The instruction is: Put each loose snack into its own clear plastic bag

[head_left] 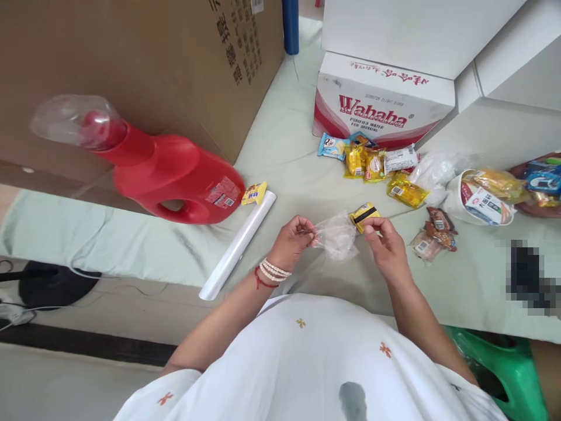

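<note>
My left hand (293,241), with white beads and a red cord at its wrist, pinches the edge of a crumpled clear plastic bag (337,237). The bag hangs between my hands, above the cloth. My right hand (388,245) is closed, thumb and forefinger at the edge of a small yellow snack packet (363,216) with a black stripe. That packet lies right beside the bag's far corner; whether it touches the bag I cannot tell. Right of my right hand lie several brown snack packets (442,225) and a pale clear-wrapped one (426,245).
A white cling-film-like roll (239,245) and another yellow packet (254,193) lie left, beside a red detergent jug (179,175). Yellow packets (407,190) sit before a Wahaha carton (381,99). A white bowl (453,202) holds snacks. A green stool (512,374) stands lower right.
</note>
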{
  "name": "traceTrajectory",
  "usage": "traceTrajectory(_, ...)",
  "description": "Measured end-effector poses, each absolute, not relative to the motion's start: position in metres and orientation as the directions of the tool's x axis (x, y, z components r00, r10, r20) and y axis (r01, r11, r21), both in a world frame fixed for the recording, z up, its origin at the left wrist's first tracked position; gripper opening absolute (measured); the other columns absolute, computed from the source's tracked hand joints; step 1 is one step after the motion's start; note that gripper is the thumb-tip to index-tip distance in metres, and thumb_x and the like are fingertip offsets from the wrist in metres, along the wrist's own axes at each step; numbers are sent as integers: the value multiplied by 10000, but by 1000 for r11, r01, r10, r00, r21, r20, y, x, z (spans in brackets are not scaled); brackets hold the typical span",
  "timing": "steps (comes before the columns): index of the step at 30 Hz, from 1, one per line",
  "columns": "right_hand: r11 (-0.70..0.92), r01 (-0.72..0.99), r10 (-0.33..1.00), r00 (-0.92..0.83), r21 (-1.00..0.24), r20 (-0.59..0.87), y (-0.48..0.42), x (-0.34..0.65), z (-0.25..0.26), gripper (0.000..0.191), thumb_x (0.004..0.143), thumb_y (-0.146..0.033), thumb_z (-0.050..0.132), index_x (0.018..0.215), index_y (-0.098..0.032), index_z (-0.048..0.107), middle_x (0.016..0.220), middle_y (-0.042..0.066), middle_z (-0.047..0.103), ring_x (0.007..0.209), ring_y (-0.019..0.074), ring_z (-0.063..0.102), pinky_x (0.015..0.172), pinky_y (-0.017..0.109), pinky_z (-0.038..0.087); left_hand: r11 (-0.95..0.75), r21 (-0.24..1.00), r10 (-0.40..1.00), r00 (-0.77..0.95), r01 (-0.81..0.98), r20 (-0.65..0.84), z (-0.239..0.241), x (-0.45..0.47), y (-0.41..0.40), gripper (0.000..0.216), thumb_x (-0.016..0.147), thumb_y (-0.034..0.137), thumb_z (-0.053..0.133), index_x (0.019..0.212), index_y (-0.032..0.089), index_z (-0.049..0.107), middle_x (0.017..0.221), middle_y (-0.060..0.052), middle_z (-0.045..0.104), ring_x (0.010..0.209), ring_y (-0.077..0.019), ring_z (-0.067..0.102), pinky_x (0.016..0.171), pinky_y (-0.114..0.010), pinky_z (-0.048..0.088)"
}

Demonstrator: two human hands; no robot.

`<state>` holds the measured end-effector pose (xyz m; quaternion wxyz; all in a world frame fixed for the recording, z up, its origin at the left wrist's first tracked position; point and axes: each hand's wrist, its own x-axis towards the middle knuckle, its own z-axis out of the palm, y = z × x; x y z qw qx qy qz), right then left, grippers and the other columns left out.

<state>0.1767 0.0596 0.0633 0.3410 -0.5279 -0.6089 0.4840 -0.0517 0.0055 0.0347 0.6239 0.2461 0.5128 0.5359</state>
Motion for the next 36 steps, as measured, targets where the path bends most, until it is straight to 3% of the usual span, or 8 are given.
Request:
traceTrajectory(4,77,399,934,-349,-914,-73,52,168,64,387,854,-585,713,1005,-229,701,1055,65,666,1005,225,614,832,334,525,218,889,959,-81,-402,-272,49,-43,3,283,767,324,816,873,174,601,817,6,662,703,-112,635,662,-247,515)
traceTrajectory(8,-53,305,949,-282,-951,-143,59,170,61,322,854,-527,727,827,-213,660,850,23,638,800,172,582,736,293,504,141,905,965,-149,-402,-216,63,-54,0,279,797,353,826,882,176,628,775,6,666,684,-109,622,638,-229,498)
traceTrajectory(14,-149,201,925,-317,-968,-208,58,159,65,412,806,-557,761,1017,-222,648,1020,52,683,928,195,615,722,283,532,40,912,972,-195,-409,-130,78,-53,-9,267,793,330,846,872,177,641,858,-9,674,691,-104,635,619,-220,507)
traceTrajectory(17,-193,205,870,-416,-960,-264,47,146,69,342,768,-482,793,926,-198,686,885,31,691,790,167,607,678,271,509,28,907,977,-181,-419,-114,84,-50,-13,252,798,312,843,871,174,646,876,-9,669,678,-92,628,637,-225,527)
traceTrajectory(24,-478,115,779,-404,-871,-480,53,189,80,342,683,-436,865,878,-183,743,671,-6,645,505,90,496,447,212,396,324,898,946,102,-298,-308,99,-113,9,373,670,280,910,925,159,667,1094,-86,681,866,-179,704,656,-259,578)
traceTrajectory(29,-464,38,849,-267,-885,-457,59,194,62,382,672,-467,881,896,-185,752,761,24,707,536,84,508,437,196,390,251,963,928,-257,-103,-269,78,-120,29,516,655,370,868,1073,215,609,1325,-93,588,1128,-222,630,762,-296,592)
traceTrajectory(33,-440,14,877,-208,-898,-433,55,181,45,392,693,-493,862,912,-190,744,717,4,674,537,88,494,439,199,398,472,881,828,-343,-3,-445,45,-86,22,459,900,644,537,967,193,590,1032,-90,671,875,-213,670,628,-312,549)
traceTrajectory(36,-438,29,868,-248,-898,-431,52,174,40,390,703,-503,848,911,-195,734,746,6,678,549,94,496,445,207,409,450,848,890,-225,282,-397,29,-53,16,559,929,691,447,801,184,646,833,-95,677,865,-256,663,766,-395,548)
